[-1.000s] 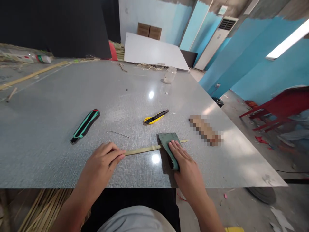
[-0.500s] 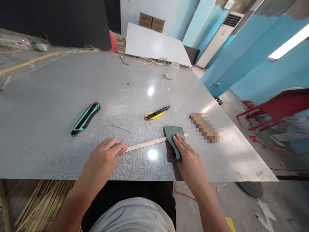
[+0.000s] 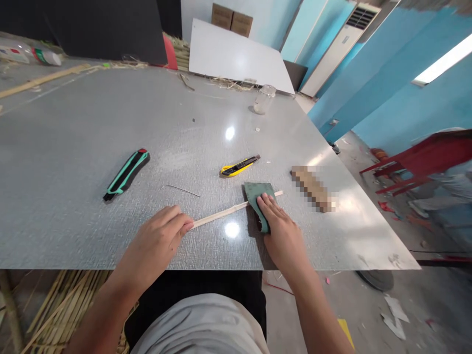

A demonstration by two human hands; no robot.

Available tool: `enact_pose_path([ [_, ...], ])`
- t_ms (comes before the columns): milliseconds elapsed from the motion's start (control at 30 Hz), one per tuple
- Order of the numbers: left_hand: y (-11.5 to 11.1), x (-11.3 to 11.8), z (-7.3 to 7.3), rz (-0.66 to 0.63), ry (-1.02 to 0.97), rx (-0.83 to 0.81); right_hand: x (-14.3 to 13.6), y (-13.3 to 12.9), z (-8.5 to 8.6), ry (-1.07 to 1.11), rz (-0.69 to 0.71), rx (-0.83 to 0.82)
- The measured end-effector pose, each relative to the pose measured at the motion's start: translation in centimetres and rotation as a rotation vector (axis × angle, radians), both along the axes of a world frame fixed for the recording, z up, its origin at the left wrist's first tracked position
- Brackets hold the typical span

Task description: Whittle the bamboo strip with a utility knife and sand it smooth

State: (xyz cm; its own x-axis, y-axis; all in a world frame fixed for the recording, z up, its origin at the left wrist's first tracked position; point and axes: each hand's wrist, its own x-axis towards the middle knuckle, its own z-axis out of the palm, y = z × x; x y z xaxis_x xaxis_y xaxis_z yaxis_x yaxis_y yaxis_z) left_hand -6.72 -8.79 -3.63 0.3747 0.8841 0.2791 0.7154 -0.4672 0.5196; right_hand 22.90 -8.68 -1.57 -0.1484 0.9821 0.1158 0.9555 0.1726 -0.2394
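A thin, pale bamboo strip [image 3: 221,214] lies at a slant over the grey tabletop [image 3: 177,162]. Its left end is pinched in my left hand [image 3: 160,241], fingers closed. My right hand [image 3: 283,231] presses a folded piece of green sandpaper [image 3: 260,194] onto the strip near its far right end, and a short tip of the strip pokes out beyond. Behind the strip lies a yellow and black utility knife [image 3: 239,166]. A teal and black utility knife [image 3: 127,174] rests further left, with a thin wire-like piece [image 3: 183,190] between it and the strip.
A brown block [image 3: 311,189], partly pixelated, lies to the right. Towards the back stand a clear jar [image 3: 264,100] and a white board [image 3: 236,56]. A plastic bottle [image 3: 46,56] lies at the far left. Bamboo strips [image 3: 66,309] are stacked below the table's front edge.
The sandpaper and my right hand have shifted slightly left along the strip. My left hand keeps its pinch. The whole view has tilted a little.
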Motion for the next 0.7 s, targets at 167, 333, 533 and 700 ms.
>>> enact_pose_path([
  [167, 0.1, 0.0, 0.1, -0.02, -0.014, -0.02, -4.2, -0.9, 0.0, 0.033, 0.281, -0.019],
  [333, 0.2, 0.0, 0.1, -0.036, -0.017, -0.013, -4.1, -0.7, 0.3, 0.051, 0.277, -0.044],
  [533, 0.0, 0.2, -0.1, 0.013, -0.001, -0.004, -0.5, -0.8, -0.4, -0.014, 0.02, 0.029],
  [700, 0.1, 0.1, 0.0, -0.011, 0.017, 0.018, -5.5, -2.5, -0.5, 0.044, 0.252, -0.001],
])
